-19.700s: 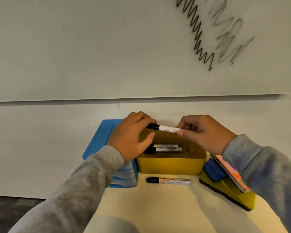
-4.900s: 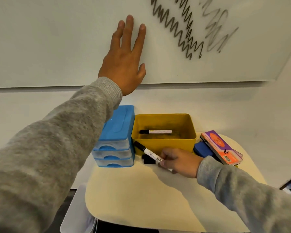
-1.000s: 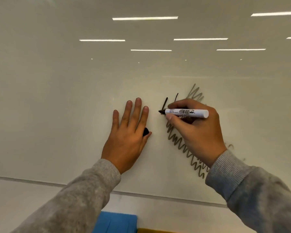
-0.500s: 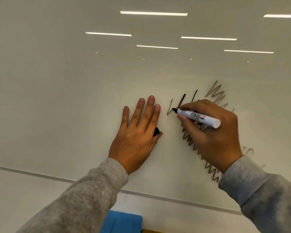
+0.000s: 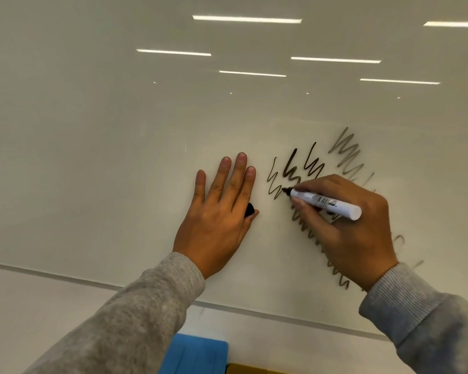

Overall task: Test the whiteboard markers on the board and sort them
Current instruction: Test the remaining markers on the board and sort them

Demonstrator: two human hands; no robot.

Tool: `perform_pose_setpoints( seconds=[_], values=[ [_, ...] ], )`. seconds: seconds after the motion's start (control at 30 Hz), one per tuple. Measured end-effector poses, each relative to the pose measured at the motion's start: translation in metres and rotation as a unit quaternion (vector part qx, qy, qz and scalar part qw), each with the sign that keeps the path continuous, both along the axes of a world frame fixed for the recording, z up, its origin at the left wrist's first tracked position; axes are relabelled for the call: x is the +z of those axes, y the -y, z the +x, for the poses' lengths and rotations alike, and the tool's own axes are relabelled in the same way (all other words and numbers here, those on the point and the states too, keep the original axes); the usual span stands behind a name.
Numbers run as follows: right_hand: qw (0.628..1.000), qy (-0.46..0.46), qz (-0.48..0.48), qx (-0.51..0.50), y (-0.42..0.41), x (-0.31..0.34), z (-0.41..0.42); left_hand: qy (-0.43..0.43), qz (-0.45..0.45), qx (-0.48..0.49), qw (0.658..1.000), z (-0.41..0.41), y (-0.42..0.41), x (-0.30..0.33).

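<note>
My right hand [image 5: 349,233] grips an uncapped white marker [image 5: 325,203], whose black tip touches the whiteboard [image 5: 106,163]. At the tip is a thin dark zigzag [image 5: 274,182]. Right of it are several older zigzags: bolder black ones and a faint grey one [image 5: 347,155]. My left hand [image 5: 219,214] lies flat against the board just left of the lines, fingers straight. Its thumb pins the marker's black cap [image 5: 250,210] against the side of the hand.
The board's lower edge [image 5: 65,278] runs across below my wrists, with bare wall under it. At the bottom of the view show the top of a blue drawer box [image 5: 197,354] and a sliver of the yellow bin [image 5: 254,369].
My right hand has drawn the marker tip downward, lengthening the newest zigzag. The left hand has stayed flat on the board with the cap.
</note>
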State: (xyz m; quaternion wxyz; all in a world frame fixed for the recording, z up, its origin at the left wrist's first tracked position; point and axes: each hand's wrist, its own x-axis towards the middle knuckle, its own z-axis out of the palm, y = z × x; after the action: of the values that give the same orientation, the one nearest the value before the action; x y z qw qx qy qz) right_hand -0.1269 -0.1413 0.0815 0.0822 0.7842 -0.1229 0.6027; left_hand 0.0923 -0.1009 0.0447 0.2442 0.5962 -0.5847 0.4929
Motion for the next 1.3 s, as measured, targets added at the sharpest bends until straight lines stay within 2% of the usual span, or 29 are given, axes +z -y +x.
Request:
perform_pose_setpoints(
  seconds=[0.07,0.2,0.33,0.43,0.57,1.3],
  values=[
    [1.0,0.015,0.008,0.004,0.0,0.001,-0.002,0.0,0.0,0.0,1.0,-0.001,0.0,0.0],
    [0.998,-0.06,0.004,-0.002,-0.002,-0.011,0.001,-0.002,-0.003,-0.001,1.0,0.001,0.0,-0.001],
    [1.0,-0.014,0.01,0.002,0.0,-0.017,-0.004,-0.007,-0.002,0.001,1.0,0.0,0.001,-0.001],
    [0.998,-0.058,-0.001,0.002,0.0,-0.027,-0.005,-0.005,-0.005,0.001,1.0,0.0,0.001,-0.002],
    [0.999,-0.031,0.009,-0.002,0.001,-0.033,-0.009,-0.009,-0.006,0.0,1.0,-0.001,0.002,-0.002],
    [0.999,-0.051,0.008,-0.011,0.006,-0.058,-0.03,-0.002,-0.015,0.005,1.0,-0.001,0.001,-0.006]
  ],
)
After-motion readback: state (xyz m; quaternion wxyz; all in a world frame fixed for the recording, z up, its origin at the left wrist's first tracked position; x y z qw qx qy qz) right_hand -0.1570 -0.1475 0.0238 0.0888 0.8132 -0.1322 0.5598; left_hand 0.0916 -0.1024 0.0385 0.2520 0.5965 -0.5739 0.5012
